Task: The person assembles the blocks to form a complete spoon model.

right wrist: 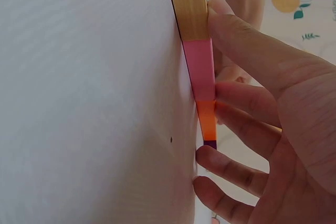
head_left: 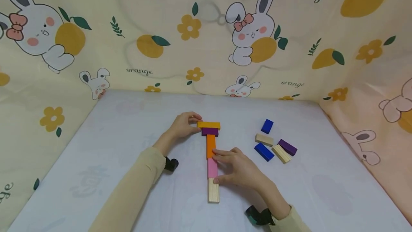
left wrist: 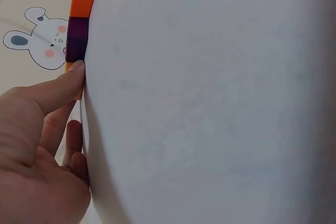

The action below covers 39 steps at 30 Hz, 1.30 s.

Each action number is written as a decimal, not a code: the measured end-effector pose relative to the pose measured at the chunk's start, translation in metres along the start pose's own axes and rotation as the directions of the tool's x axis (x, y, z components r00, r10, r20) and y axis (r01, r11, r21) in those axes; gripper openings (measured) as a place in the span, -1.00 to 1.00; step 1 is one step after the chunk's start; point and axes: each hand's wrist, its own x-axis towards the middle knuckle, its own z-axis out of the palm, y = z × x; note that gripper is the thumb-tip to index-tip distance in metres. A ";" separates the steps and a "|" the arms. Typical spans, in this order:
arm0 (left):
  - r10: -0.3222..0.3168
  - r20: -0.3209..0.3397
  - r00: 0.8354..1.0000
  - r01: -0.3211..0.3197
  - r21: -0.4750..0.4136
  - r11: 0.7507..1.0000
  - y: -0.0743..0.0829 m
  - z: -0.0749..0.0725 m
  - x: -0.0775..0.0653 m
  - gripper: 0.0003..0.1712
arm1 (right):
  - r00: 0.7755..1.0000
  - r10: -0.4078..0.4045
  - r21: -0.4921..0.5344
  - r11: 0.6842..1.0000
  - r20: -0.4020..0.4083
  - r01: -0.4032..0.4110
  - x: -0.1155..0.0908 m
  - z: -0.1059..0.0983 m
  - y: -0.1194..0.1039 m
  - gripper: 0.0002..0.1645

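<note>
A row of wooden blocks runs away from me along the white table. From near to far come a plain wood block [head_left: 213, 193], a pink block [head_left: 212, 169] and an orange block [head_left: 210, 145]. Beyond them, a purple block [head_left: 210, 132] and a yellow block [head_left: 210, 125] lie crosswise. My left hand [head_left: 184, 125] pinches the yellow block's left end between thumb and fingers. Along the row's right side, my right hand [head_left: 241, 168] touches with extended fingers: its thumb [right wrist: 236, 32] is at the plain block, its fingertips by the pink and orange ones.
To the right of the row lies a loose group of blocks: two blue ones [head_left: 267, 126], two plain wood ones [head_left: 264, 139] and a purple block [head_left: 287, 147]. A printed cloth [head_left: 206, 53] with rabbits and oranges rises behind the table [head_left: 128, 189] and along its sides.
</note>
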 end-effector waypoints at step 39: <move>-0.006 0.033 0.999 0.002 0.124 0.992 -0.001 -0.001 0.001 -0.43 | 1.000 -0.003 -0.014 1.000 0.002 0.003 0.001 0.000 -0.001 -0.12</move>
